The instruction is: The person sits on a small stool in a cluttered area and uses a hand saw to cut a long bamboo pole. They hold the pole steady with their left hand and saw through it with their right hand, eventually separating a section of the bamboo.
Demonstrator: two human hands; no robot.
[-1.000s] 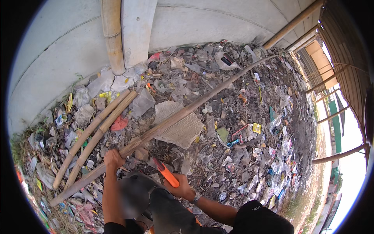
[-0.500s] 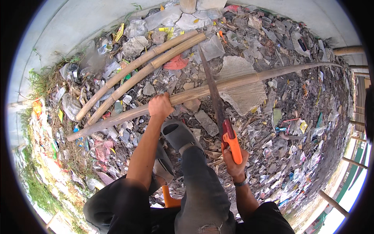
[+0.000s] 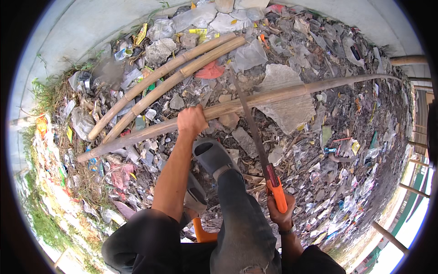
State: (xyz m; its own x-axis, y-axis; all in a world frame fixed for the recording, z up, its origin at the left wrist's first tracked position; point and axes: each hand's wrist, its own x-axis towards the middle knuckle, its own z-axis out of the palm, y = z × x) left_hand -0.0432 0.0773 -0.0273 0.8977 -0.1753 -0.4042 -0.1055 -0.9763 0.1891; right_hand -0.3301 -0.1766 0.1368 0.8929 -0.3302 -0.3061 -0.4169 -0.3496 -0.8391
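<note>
Across bamboo pole (image 3: 280,93), saw (image 3: 252,125), tip (image 3: 234,78) beyond

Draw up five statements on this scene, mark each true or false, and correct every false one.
1. The left grip holds the long bamboo pole. True.
2. The right grip holds nothing. False: it holds a handsaw by its orange handle.
3. In this view, the handsaw's blade crosses the long bamboo pole. True.
4. The two shorter bamboo pieces lie crossed in an X. False: they lie side by side.
5. The wristband is on the left arm. False: it is on the right.
</note>
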